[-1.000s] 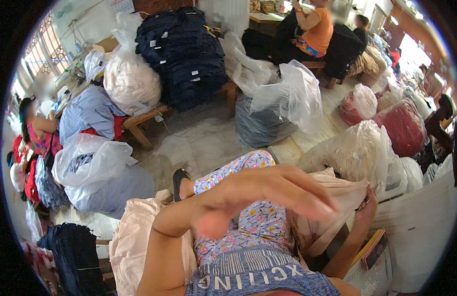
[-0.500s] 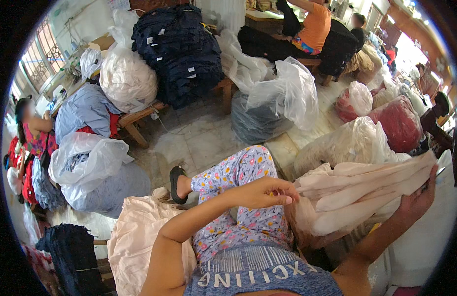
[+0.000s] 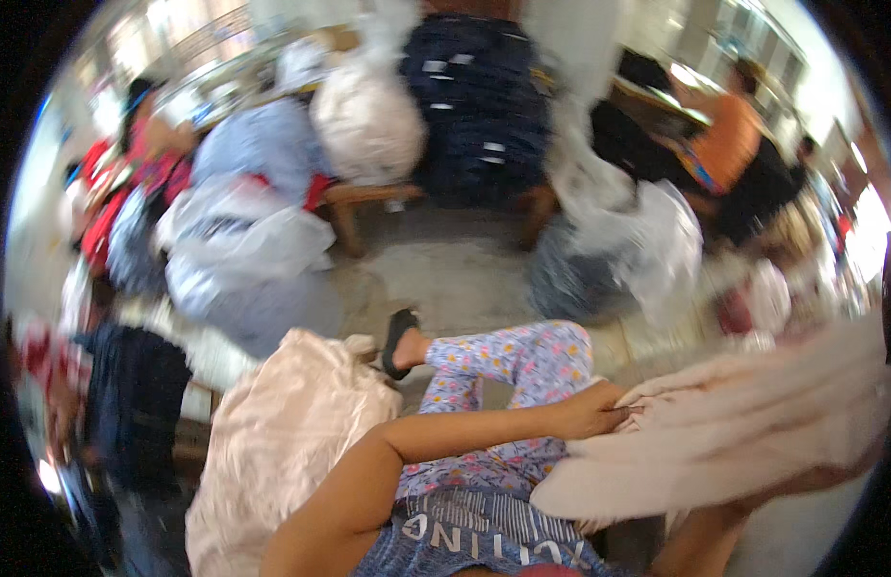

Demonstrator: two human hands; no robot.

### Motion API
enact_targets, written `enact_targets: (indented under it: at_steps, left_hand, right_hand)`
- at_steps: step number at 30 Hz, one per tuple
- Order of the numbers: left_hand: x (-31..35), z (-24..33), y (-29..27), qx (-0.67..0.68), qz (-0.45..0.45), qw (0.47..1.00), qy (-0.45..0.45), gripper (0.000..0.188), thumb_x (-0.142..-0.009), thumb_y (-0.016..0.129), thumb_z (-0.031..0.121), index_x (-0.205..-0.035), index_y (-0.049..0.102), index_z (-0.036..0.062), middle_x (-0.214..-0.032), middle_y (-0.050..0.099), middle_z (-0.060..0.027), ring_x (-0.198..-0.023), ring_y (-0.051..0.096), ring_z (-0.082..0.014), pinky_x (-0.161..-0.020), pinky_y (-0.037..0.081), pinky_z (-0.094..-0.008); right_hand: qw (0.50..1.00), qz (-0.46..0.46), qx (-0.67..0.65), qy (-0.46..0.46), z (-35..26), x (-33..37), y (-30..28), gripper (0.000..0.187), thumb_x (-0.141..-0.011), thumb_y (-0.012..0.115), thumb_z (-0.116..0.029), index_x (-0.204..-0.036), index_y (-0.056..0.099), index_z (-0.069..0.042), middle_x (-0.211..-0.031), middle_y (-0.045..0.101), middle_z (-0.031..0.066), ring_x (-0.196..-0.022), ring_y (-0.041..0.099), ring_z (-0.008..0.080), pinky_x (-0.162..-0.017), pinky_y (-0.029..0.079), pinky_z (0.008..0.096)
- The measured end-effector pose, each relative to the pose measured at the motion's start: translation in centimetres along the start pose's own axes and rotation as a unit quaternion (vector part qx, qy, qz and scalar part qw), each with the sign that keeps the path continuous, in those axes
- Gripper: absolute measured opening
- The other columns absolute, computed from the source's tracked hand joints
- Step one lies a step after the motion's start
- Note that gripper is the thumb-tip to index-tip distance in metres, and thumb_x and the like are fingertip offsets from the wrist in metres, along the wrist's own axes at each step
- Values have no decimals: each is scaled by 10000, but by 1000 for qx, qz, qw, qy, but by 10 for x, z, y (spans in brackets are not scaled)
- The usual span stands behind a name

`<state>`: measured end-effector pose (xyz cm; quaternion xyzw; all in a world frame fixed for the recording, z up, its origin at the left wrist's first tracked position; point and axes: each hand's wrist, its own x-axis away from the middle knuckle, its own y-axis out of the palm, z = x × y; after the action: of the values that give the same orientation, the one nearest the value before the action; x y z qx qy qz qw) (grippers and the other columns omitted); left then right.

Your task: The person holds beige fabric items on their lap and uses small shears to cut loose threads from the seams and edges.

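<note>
A pale beige cloth (image 3: pixel 743 423) hangs stretched out at my right, slightly blurred. Its left edge is pinched in the closed fingers of my left hand (image 3: pixel 591 411), above my thigh. My right forearm (image 3: pixel 710 539) reaches under the cloth, which covers the fingers of my right hand, so their grip does not show. At my left side lies a heap of similar beige cloth (image 3: pixel 291 423), partly behind my left arm.
Plastic bags of blue cloth (image 3: pixel 243 279) and dark cloth (image 3: pixel 580 274) stand on the floor ahead. A stack of navy garments (image 3: pixel 479 115) rests on a wooden bench (image 3: pixel 378 195). Dark cloth (image 3: pixel 138 404) hangs at the left. People sit working at the far left and right.
My left hand has gone from loosely curled beside the cloth to gripping its edge. The cloth has swung lower and nearer, now covering my right hand. The view has turned left.
</note>
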<state>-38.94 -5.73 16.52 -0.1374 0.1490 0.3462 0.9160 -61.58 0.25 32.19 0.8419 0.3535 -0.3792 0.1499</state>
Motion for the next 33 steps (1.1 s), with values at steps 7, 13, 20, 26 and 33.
enact_targets:
  at_steps: [7, 13, 20, 26, 33]
  left_hand:
    - [51, 80, -80, 217, 185, 958, 33, 244, -902, 465, 154, -1066, 564, 3, -940, 604, -9, -838, 519, -70, -726, 437, -224]
    - [86, 114, -104, 81, 362, 926, -74, 347, -890, 524, 334, -1066, 563, 38, -952, 554, -12, -890, 479, -77, -774, 413, -226]
    - [102, 40, -162, 330, 377, 865, 28, 260, -905, 476, 265, -1016, 568, 48, -943, 611, -90, -820, 601, -160, -734, 498, -299]
    - [107, -86, -125, -256, 311, 887, -226, 295, -836, 558, 218, -1069, 537, 38, -1023, 582, -120, -952, 549, -234, -828, 427, -342]
    - [90, -59, -20, -283, 137, 931, -184, 419, -708, 660, 218, -1062, 522, 43, -1001, 548, -136, -958, 512, -315, -839, 405, -378]
  right_hand:
    - [979, -43, -104, 169, 59, 29, 11, 389, -804, 563, -194, -1137, 500, -5, -1110, 548, 143, -969, 564, 236, -820, 478, 343]
    - [952, -47, -175, 248, 59, 34, -7, 344, -795, 565, -181, -1098, 524, -22, -1083, 560, 125, -943, 572, 222, -793, 490, 338]
    - [815, -169, -286, 474, 34, 77, 60, 263, -799, 579, -75, -1059, 545, -48, -926, 578, 33, -758, 535, 104, -616, 432, 227]
    - [752, -217, -223, 581, 122, 137, 65, 175, -821, 594, -101, -993, 575, -75, -629, 469, -70, -424, 326, 13, -367, 250, 178]
    - [734, -281, -255, 563, 135, 155, 65, 189, -821, 587, -77, -1001, 554, -28, -581, 446, -60, -399, 329, 31, -397, 347, 204]
